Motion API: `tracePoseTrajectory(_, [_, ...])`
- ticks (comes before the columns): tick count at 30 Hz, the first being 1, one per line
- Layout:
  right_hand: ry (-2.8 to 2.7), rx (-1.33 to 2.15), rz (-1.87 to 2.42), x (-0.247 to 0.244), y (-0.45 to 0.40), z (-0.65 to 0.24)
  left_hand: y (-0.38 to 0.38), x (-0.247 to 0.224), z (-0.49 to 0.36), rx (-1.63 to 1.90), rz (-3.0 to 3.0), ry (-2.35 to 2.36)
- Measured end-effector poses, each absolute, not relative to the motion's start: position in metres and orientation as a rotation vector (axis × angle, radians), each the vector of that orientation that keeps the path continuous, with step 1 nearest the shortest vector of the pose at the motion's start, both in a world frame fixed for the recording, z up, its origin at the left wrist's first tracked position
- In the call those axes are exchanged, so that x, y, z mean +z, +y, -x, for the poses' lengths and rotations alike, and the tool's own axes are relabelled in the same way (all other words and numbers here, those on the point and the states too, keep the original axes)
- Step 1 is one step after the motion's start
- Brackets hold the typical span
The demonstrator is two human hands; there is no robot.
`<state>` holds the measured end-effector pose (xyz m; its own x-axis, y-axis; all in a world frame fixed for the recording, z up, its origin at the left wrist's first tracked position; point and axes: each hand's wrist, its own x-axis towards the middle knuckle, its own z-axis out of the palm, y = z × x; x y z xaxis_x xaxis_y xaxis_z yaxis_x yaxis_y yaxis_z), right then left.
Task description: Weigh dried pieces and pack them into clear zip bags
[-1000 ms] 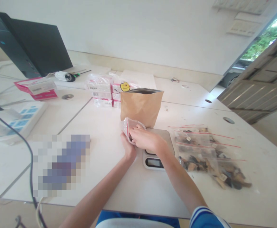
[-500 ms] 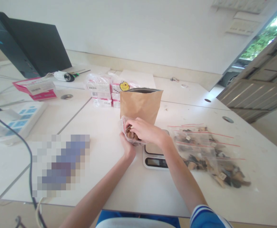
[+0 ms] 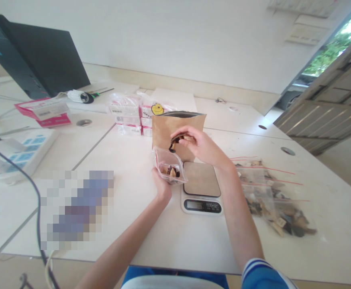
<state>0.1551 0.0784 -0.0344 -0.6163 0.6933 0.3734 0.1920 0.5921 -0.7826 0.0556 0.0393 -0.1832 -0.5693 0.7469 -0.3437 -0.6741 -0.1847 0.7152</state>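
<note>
My left hand (image 3: 162, 185) holds a small clear zip bag (image 3: 170, 162) open, with brown and dark dried pieces (image 3: 172, 171) inside. Just above the bag's mouth, my right hand (image 3: 193, 140) grips a few dried pieces (image 3: 177, 141), dark and light brown. Behind both hands a brown paper pouch (image 3: 163, 130) stands upright with its top open. A white kitchen scale (image 3: 202, 180) with a metal plate lies right of the small bag, nothing on its plate.
Several filled clear bags (image 3: 284, 200) lie on the table at the right. Pink-and-white boxes (image 3: 129, 114) sit behind the pouch. At the left are a power strip (image 3: 31, 150), a black cable (image 3: 37, 192), a pink carton (image 3: 50, 112) and a black computer case (image 3: 49, 58).
My right hand has come up out of the small bag with dried pieces, moving up and right. The scale's plate now shows more fully. My left hand has stayed in place.
</note>
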Motion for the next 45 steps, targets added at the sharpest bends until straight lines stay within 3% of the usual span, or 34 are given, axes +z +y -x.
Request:
tracePoseTrajectory(13, [-1.461, 1.077, 0.770, -0.047, 0.108, -0.172, 0.041, -0.185, -0.054, 1.858, -0.045, 1.074])
tracePoseTrajectory(18, [-1.489, 0.848, 0.777, -0.044, 0.119, -0.164, 0.043, -0.187, -0.054, 1.865, -0.044, 1.074])
tracePoseTrajectory(26, [-1.806, 0.111, 0.766, -0.017, 0.147, -0.125, 0.045, -0.189, -0.053, 1.882, -0.065, 1.081])
tracePoseTrajectory(31, [-2.044, 0.068, 0.850, -0.027, 0.149, -0.112, 0.045, -0.189, -0.054, 1.891, -0.075, 1.081])
tracePoseTrajectory(45, [-2.033, 0.063, 0.759, -0.038, 0.119, -0.120, 0.044, -0.195, -0.055, 1.931, -0.177, 1.139])
